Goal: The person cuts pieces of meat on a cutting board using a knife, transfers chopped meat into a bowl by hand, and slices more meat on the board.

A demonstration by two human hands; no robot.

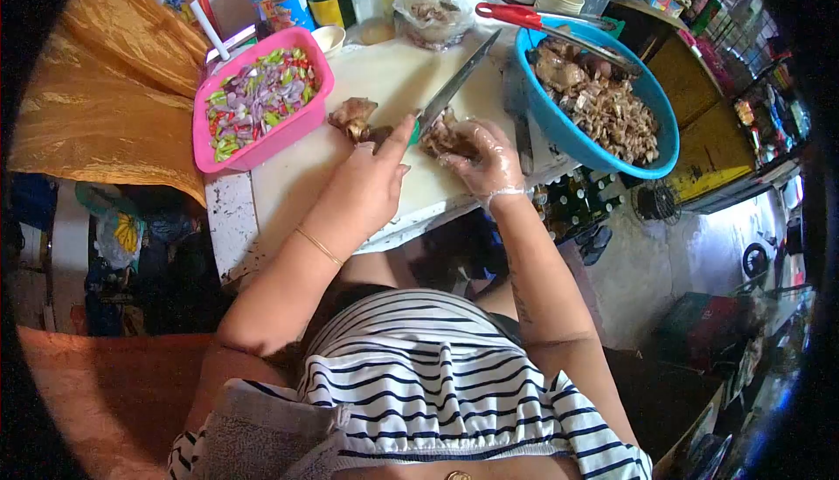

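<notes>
My left hand (367, 184) is closed around the green handle of a knife (454, 84), whose blade points up and to the right over the white cutting board (384, 69). A clear plastic glove covers my right hand (486, 158). Its fingers press on a brown piece of cooked meat (444, 137) beside the blade. Another chunk of meat (352, 116) lies on the board just beyond my left hand. The knife handle is partly hidden by my fingers.
A pink tub (206, 121) of chopped onions and peppers stands left. At right, a blue basin (671, 135) holds chopped meat, with red-handled tongs (511, 15) across its rim. Behind the board are a bagged bowl (434, 17) and a glass bottle (371, 3).
</notes>
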